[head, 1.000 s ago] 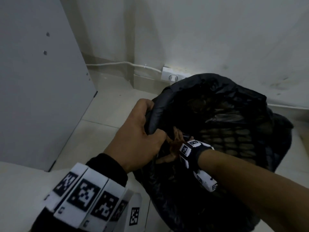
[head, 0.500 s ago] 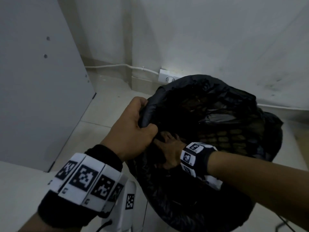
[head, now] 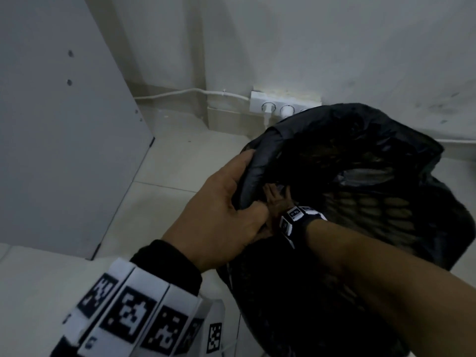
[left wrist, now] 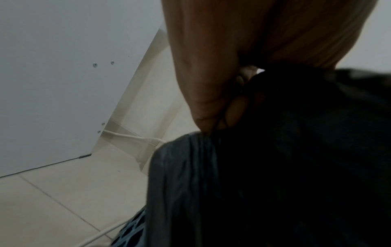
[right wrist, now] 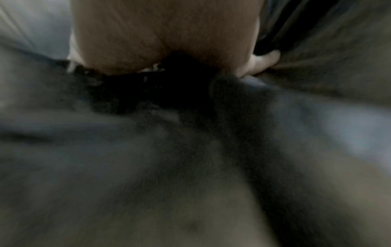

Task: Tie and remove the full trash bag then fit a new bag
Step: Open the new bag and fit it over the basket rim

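A black trash bag point(head: 334, 140) lines a mesh bin point(head: 373, 210) on the floor, its mouth wide. My left hand point(head: 221, 210) grips the bag's near-left rim, fingers curled over a bunched fold; the left wrist view shows the left hand point(left wrist: 211, 83) pinching the dark trash bag point(left wrist: 275, 167). Just inside the mouth, my right hand point(head: 277, 202) sits against the left thumb, its fingers mostly hidden by plastic. In the blurred right wrist view the right hand point(right wrist: 169, 33) closes on a gather of the trash bag point(right wrist: 148, 150), thumb pressed to it.
A white cabinet panel point(head: 64, 124) stands at the left. A wall socket strip point(head: 273, 104) and a white cable point(head: 180, 92) run along the baseboard behind the bin. Pale floor tiles point(head: 167, 191) lie between cabinet and bin.
My right hand has come up from lower in the bag to sit against the left thumb. The left hand keeps its hold on the rim.
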